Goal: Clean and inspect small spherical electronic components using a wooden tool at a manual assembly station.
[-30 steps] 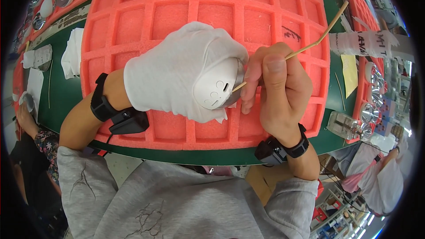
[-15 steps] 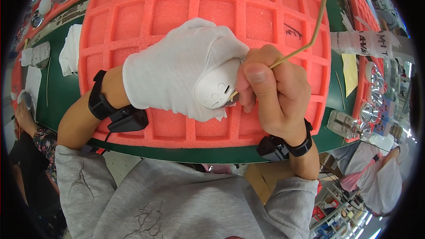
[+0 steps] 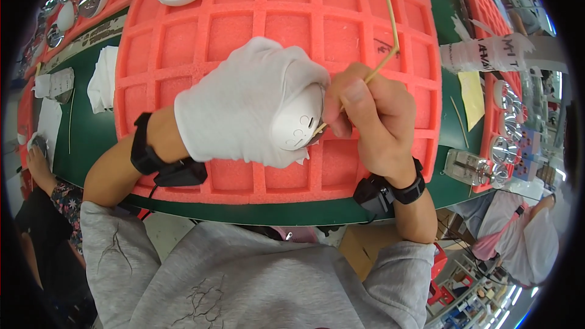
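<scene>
While my gloved left hand (image 3: 250,106) curls around a round white thing (image 3: 297,120) over the pink tray (image 3: 289,29), my bare right hand (image 3: 375,116), fingers bent above the tray's right half, pinches a thin stick (image 3: 390,15), tip at that thing's edge.

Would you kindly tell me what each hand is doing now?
Left hand: gloved, closed around a white rounded device.
Right hand: closed, pinching a thin bent stick.

Got a crumpled white cloth (image 3: 102,82) on the green table (image 3: 91,137) at frame left, a yellow sheet (image 3: 471,99) plus a clear bottle (image 3: 464,167) at frame right, and a cardboard box (image 3: 364,246) bottom center-right.
</scene>
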`<state>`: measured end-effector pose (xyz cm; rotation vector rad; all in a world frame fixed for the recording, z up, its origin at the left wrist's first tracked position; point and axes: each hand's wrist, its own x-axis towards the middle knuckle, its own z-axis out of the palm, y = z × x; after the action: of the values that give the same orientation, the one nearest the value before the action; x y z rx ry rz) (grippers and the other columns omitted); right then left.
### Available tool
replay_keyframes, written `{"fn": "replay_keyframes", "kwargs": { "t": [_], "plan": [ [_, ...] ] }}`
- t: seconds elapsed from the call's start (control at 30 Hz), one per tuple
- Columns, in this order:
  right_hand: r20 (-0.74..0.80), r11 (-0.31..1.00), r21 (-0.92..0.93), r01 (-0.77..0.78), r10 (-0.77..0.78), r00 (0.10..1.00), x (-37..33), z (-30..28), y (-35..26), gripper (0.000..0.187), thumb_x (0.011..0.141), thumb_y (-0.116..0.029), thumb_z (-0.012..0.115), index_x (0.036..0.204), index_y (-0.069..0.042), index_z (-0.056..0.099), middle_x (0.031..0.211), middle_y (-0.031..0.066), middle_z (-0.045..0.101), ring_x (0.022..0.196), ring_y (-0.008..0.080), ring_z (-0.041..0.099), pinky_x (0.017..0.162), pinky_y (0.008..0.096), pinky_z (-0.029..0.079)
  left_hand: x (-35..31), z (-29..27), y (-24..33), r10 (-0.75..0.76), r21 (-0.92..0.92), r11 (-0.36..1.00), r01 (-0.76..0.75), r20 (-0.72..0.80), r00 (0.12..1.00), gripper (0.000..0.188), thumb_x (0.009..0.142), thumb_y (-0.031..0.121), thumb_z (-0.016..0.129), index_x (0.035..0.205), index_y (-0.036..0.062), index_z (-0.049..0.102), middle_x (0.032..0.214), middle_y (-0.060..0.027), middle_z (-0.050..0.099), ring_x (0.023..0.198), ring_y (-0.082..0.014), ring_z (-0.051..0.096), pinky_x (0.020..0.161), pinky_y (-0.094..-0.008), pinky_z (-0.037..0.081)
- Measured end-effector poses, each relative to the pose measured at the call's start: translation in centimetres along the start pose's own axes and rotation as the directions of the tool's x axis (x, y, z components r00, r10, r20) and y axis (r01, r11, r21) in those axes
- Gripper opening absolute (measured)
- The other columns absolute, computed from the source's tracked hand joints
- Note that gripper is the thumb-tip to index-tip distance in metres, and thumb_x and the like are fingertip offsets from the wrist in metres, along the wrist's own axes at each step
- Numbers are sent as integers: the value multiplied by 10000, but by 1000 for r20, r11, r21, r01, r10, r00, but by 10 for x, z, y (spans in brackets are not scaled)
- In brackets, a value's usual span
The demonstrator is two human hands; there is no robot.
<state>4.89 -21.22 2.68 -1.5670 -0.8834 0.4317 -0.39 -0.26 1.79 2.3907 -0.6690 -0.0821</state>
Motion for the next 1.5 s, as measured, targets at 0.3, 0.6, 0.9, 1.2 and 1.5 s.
{"fn": "replay_keyframes", "kwargs": {
  "t": [0.3,0.6,0.9,1.2,1.5],
  "plan": [
    [-176,962,-252,109,-156,972,-1,12,11,279,1061,-143,550,843,26,588,699,94,608,573,153,544,558,314,441,-13,13,15,-48,275,954,118,-248,968,750,607,280,908,1226,76,537,1082,-117,616,1003,-329,611,911,-460,441],
    [174,963,-218,-157,197,965,-6,-21,16,421,892,-363,775,749,14,654,606,189,550,525,205,544,505,400,399,4,10,30,46,383,924,12,-141,989,455,619,261,845,991,56,680,1024,-150,634,1042,-354,590,877,-494,438],
    [195,903,-280,-324,385,902,-1,-26,-7,345,824,-356,772,796,-13,770,617,123,644,569,226,605,534,410,446,-9,20,45,-101,219,961,167,-285,953,646,665,42,817,1260,9,569,1195,-194,597,1114,-418,544,951,-463,453],
    [276,887,-428,-171,309,910,21,-20,-1,262,763,-275,792,827,-21,795,726,129,705,665,257,635,598,439,474,-7,19,42,-112,298,932,207,-306,946,693,651,53,839,1277,12,543,1150,-191,616,1060,-395,574,937,-465,465],
    [241,920,-166,-354,386,890,16,-22,2,231,723,-202,819,788,11,758,645,85,638,596,212,573,551,386,433,-4,10,56,-253,107,952,286,-248,935,712,651,35,851,1290,17,537,1102,-184,620,1004,-380,602,905,-424,492]
  ]
}}
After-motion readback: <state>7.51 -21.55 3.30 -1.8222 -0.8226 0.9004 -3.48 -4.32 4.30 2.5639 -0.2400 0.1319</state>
